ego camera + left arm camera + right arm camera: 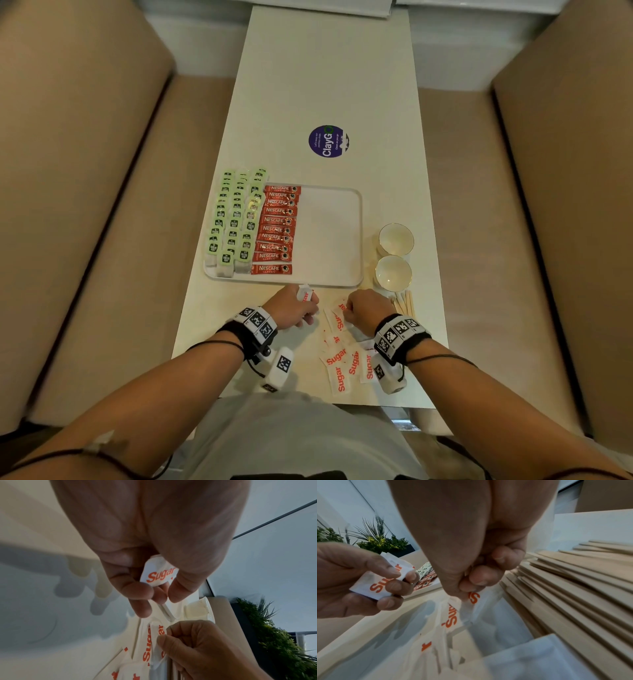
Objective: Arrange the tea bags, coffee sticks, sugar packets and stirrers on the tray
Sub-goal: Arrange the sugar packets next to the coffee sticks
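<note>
The tray (329,236) looks like smooth white plastic with a faint sheen, and the sticks (275,229) on it are glossy red foil, while the tea bags (233,222) at its 9 o'clock side are soft paper with green printed tags. The sugar packets (339,363) at the tray's 6 o'clock are matt white paper, creased, with orange print, and the stirrers (573,582) at 4 o'clock are pale bare wood, flat and unvarnished. The two cups (395,240) at 3 o'clock are glossy white ceramic with gold rims, and the table (325,85) is matt and smooth.
</note>
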`<move>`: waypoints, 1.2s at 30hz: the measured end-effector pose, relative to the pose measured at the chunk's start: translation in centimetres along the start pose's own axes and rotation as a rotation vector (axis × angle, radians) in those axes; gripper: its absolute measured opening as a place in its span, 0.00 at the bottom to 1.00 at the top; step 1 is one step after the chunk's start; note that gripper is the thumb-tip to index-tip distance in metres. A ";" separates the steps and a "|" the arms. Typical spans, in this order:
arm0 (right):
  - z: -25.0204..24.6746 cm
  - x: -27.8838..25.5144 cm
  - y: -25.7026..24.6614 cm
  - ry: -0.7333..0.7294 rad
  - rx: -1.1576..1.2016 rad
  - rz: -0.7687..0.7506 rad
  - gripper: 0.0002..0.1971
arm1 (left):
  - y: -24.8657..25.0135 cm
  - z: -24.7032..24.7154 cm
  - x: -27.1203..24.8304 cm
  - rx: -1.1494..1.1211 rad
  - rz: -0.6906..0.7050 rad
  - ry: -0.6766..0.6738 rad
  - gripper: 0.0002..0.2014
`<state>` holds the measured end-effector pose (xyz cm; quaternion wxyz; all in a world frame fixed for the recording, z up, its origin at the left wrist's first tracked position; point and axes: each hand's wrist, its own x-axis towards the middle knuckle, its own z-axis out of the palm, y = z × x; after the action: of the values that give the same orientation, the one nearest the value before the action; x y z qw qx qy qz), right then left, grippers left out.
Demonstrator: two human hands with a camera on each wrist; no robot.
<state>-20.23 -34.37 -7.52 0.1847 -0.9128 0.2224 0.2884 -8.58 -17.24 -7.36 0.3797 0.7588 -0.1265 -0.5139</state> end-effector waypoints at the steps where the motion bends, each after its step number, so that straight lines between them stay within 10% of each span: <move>1: -0.1 -0.2 0.0 0.008 0.011 -0.002 0.12 | -0.1 0.0 0.1 0.028 0.003 0.007 0.05; 15: -1.2 -0.6 -1.7 0.174 0.484 -0.169 0.10 | 0.2 -0.9 0.9 0.149 0.153 0.053 0.10; 36: -2.2 0.9 -3.0 -0.022 0.733 -0.235 0.08 | 1.0 -3.8 0.8 0.270 0.244 0.027 0.08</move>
<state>-17.07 -33.18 -5.75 0.5330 -0.8024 0.2025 0.1762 -4.75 -16.70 -6.49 0.3354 0.7887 -0.2805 -0.4321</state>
